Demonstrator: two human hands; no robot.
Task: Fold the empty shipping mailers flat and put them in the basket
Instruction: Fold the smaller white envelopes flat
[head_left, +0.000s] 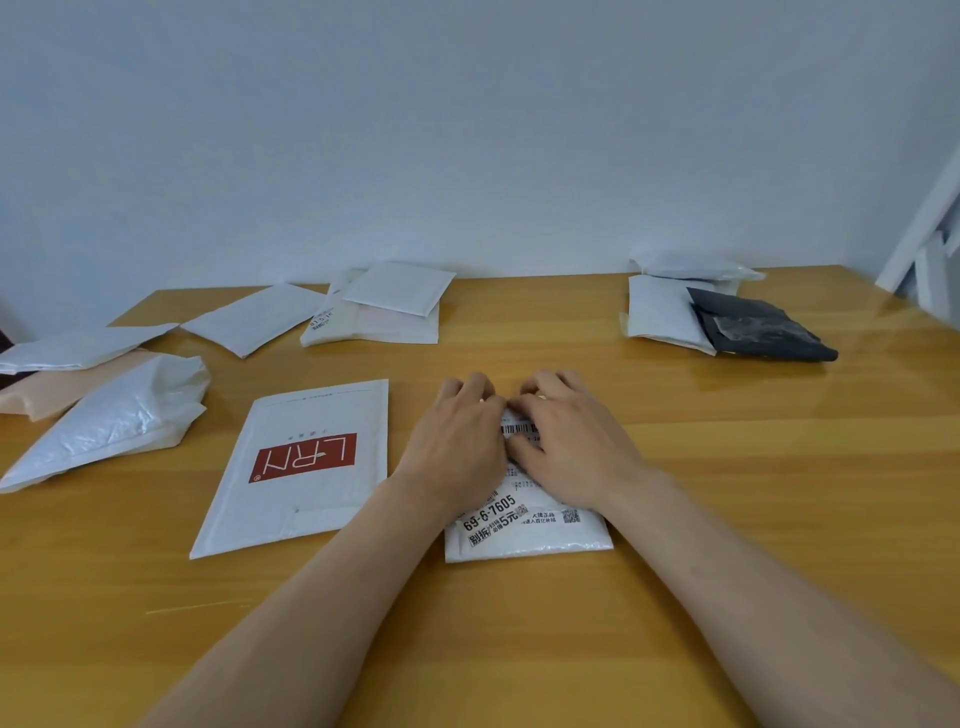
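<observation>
Near the tabletop's (727, 467) front edge, a labelled mailer (530, 535) lies under both hands. The left hand (457, 441) and right hand (571, 441) press flat on it, fingers (540, 387) curled at its far edge, gripping nothing. Just left lies a red-logo mailer (306, 467). More mailers (384, 306) sit along the far edge; a black one (753, 327) lies toward the far right corner.
</observation>
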